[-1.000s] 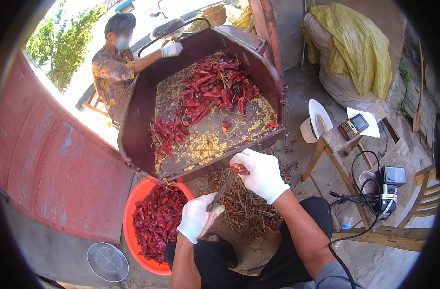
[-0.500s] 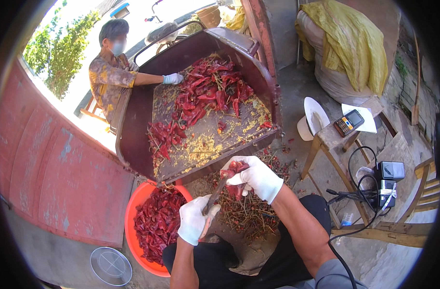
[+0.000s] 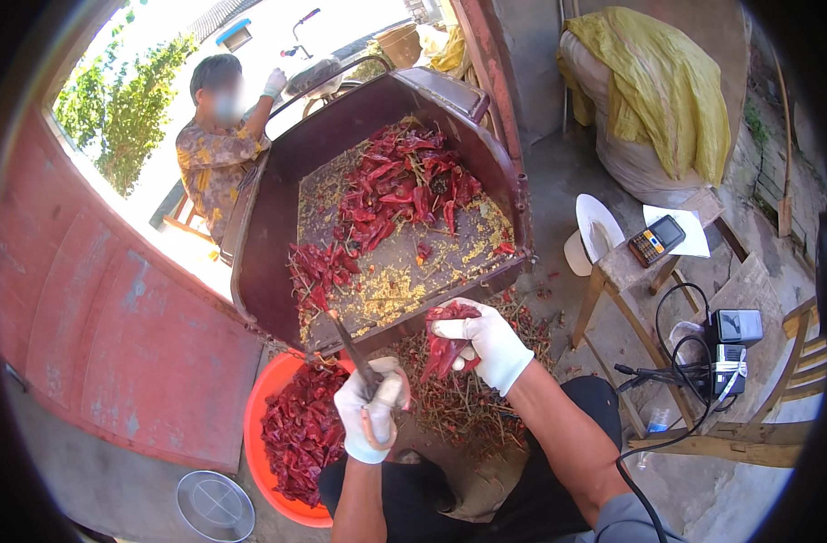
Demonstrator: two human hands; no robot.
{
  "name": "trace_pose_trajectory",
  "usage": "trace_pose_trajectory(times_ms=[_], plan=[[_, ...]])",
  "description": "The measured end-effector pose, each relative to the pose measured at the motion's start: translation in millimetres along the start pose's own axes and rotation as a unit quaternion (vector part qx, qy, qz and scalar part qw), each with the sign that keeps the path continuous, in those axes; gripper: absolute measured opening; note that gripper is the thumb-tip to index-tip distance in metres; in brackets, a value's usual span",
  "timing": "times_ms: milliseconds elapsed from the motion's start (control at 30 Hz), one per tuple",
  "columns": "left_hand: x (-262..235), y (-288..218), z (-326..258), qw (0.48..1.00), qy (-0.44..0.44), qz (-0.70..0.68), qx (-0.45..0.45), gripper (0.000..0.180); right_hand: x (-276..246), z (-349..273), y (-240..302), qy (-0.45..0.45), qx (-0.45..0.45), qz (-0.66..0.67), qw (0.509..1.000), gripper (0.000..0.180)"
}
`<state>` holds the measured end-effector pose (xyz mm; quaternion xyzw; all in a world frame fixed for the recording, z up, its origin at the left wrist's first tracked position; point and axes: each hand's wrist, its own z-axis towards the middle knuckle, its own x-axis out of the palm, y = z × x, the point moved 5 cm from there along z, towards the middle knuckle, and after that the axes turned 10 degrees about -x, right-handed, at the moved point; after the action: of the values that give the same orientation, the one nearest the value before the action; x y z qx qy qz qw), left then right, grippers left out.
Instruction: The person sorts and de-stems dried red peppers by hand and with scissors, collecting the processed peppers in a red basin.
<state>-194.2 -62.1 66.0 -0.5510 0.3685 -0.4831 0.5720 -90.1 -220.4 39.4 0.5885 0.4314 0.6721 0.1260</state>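
My left hand (image 3: 366,412), in a white glove, is closed round a pair of scissors (image 3: 350,348) with dark blades; the blades point up and to the left, over the near edge of a metal cart (image 3: 377,312). Dried red chili peppers (image 3: 444,351) fill my right hand (image 3: 497,346), also white-gloved, to the right of the scissors and apart from them. Inside the cart lies a heap of red peppers with stems (image 3: 395,185). Below left, an orange basin (image 3: 253,433) holds many red pepper pieces (image 3: 303,430).
Loose stems (image 3: 450,403) litter the floor under my hands. Another person (image 3: 216,163) is beyond the cart, one gloved hand raised. On the right are a wooden stool (image 3: 603,271) with a handheld device (image 3: 656,239), a white hat (image 3: 597,222) and black cables (image 3: 680,362). A round sieve (image 3: 215,507) lies lower left.
The scissors have left the peppers in my right hand and swung up and left. The other person's hand has lifted from the pepper heap and is raised beside the cart.
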Motion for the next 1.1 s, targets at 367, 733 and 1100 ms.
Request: trace_pose_trajectory(times_ms=[367,733,1100], plan=[[-69.1,27.2,119.2,0.699,-0.073,0.701,-0.123,0.044,28.8,-10.9,2.2,0.043,-0.04,-0.146,0.988,0.028],[-69.7,60.3,276.9,0.718,-0.018,0.696,-0.027,0.029,14.4,10.8,-9.6,0.051,0.012,-0.187,0.981,0.029],[-16.1,108.7,355.7,0.649,-0.069,0.757,0.006,0.041,6.2,21.5,-14.3,0.077,0.004,-0.246,0.966,0.033]])
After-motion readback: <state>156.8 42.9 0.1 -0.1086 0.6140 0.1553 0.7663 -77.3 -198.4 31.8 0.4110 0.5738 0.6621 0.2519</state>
